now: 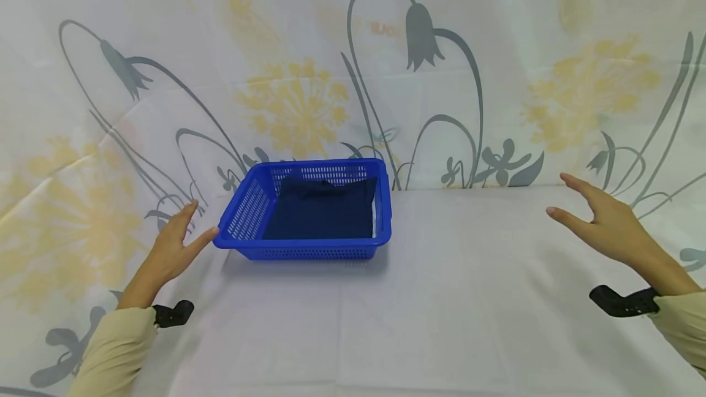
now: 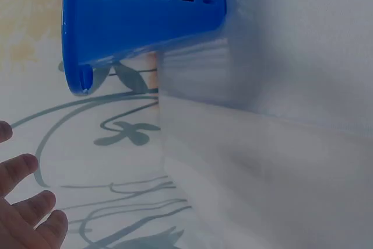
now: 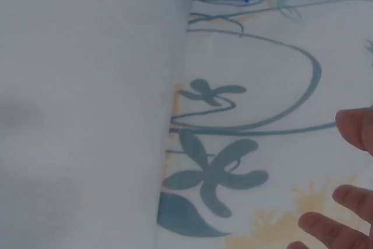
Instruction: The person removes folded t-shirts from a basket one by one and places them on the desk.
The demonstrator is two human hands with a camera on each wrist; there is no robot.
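A blue plastic basket (image 1: 302, 253) with slotted walls stands on the white table, left of the middle in the head view. Dark navy folded cloth (image 1: 325, 210) lies inside it. My left hand (image 1: 175, 249) hovers by the basket's left end, thumb and fingers spread, holding nothing; the thumb tip overlaps the rim's corner in the head view. In the left wrist view, the basket (image 2: 140, 18) is above the fingertips (image 2: 41, 202). Far to the right, my right hand (image 1: 612, 225) is held in the air with thumb and fingers apart and nothing in it.
The table (image 1: 441, 311) is covered with a white cloth. Behind it hangs a curtain (image 1: 496, 97) printed with grey flowers and yellow blossoms, which also runs along the left side. Black bands (image 1: 623, 302) sit on both wrists.
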